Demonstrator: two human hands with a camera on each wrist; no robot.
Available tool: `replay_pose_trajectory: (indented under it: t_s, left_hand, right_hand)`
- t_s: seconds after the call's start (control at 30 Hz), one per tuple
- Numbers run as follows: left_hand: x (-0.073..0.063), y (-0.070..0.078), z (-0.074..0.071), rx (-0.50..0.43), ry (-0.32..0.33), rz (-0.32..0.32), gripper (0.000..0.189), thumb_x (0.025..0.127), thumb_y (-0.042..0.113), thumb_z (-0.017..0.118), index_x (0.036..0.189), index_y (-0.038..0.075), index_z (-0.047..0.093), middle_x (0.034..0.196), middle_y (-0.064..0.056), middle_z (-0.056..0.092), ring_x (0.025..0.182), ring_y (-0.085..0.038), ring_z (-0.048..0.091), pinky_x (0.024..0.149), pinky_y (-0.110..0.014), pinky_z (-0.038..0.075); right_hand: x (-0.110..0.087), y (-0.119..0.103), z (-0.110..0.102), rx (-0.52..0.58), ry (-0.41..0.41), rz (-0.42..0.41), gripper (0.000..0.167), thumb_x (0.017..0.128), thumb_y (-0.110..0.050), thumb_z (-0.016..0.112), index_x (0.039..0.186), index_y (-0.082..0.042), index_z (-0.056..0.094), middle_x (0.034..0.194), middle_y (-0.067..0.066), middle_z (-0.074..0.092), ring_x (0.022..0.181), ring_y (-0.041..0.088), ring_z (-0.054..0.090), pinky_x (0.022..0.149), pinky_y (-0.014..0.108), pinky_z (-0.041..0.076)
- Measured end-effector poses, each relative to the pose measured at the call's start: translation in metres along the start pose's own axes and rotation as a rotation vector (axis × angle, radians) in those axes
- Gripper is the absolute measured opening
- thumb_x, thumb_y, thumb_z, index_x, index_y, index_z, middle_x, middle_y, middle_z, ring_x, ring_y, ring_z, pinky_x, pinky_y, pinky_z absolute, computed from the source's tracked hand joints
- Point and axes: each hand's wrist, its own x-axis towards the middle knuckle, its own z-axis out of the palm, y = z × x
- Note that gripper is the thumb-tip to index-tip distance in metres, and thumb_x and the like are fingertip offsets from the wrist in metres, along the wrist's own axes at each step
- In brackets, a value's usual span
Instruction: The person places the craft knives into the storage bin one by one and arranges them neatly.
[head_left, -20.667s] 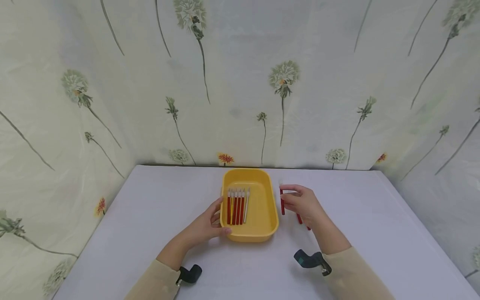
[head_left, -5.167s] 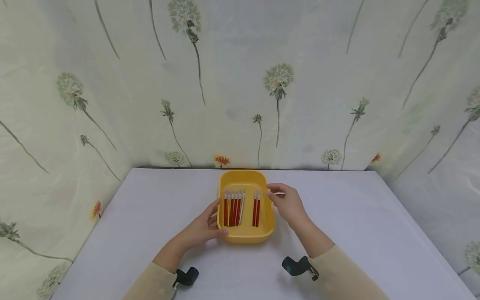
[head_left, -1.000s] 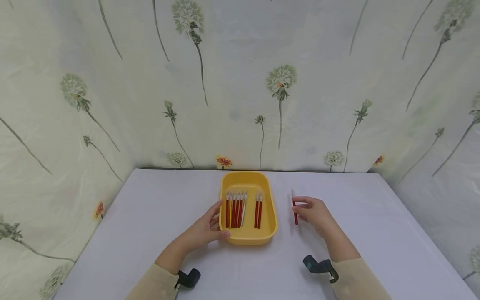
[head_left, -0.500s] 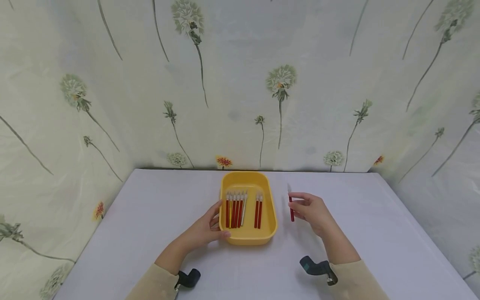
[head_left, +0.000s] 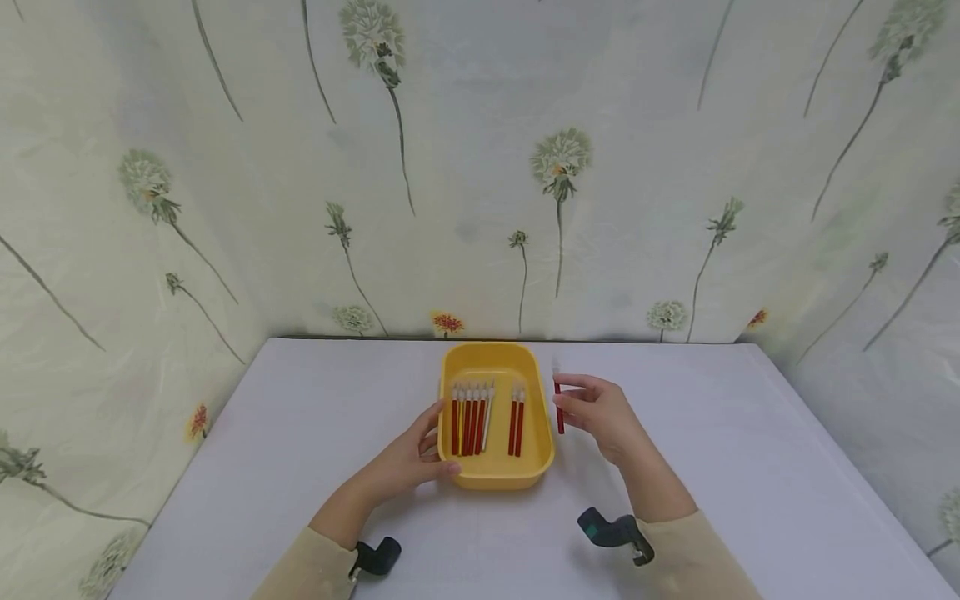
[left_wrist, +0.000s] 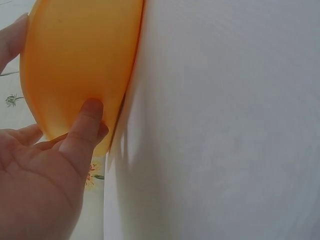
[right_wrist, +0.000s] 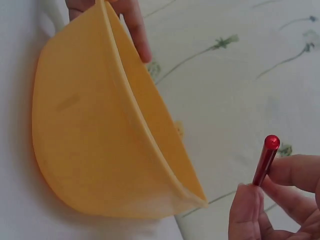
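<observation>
My right hand pinches a slim red pen-like tool with a pale, see-through tip, between thumb and fingers. It is held upright just right of a yellow plastic tray. In the right wrist view the blunt red end of the tool points towards the camera, apart from the tray wall. My left hand holds the tray at its left side and near corner; its thumb lies on the outer wall. Inside stand out two groups of similar tools: several at left, two red ones at right.
The tray stands on a white table, close to its back edge. Behind and beside it hangs a pale cloth printed with dandelions. A black wrist camera sits on each sleeve.
Two red tools were added at the tray's right between the oldest frame and 5.2 seconds ago. Over the last second my right hand has moved the red tool left, towards the tray.
</observation>
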Motion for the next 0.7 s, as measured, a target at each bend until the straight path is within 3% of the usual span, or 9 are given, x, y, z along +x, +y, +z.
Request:
replay_pose_trajectory:
  t_s: [0.3, 0.7]
  left_hand:
    - [-0.001, 0.002, 0.001, -0.001, -0.005, 0.006, 0.107, 0.084, 0.030, 0.083, 0.162, 0.022, 0.010, 0.166, -0.015, 0.016, 0.147, -0.034, 0.031, 0.112, -0.044, 0.039]
    - [-0.003, 0.004, 0.001, -0.003, -0.008, 0.006, 0.106, 0.085, 0.028, 0.082, 0.162, 0.022, 0.010, 0.166, -0.014, 0.017, 0.147, -0.033, 0.031, 0.112, -0.044, 0.039]
  right_hand:
    - [0.003, -0.005, 0.028, 0.054, -0.026, 0.002, 0.040, 0.097, -0.012, 0.068, 0.135, -0.004, 0.061, 0.117, 0.018, 0.062, 0.112, 0.036, 0.064, 0.092, 0.036, 0.056]
    - [0.006, -0.006, 0.052, 0.088, -0.027, 0.020, 0.039, 0.096, -0.007, 0.068, 0.133, -0.001, 0.062, 0.108, 0.015, 0.063, 0.099, 0.031, 0.068, 0.086, 0.032, 0.059]
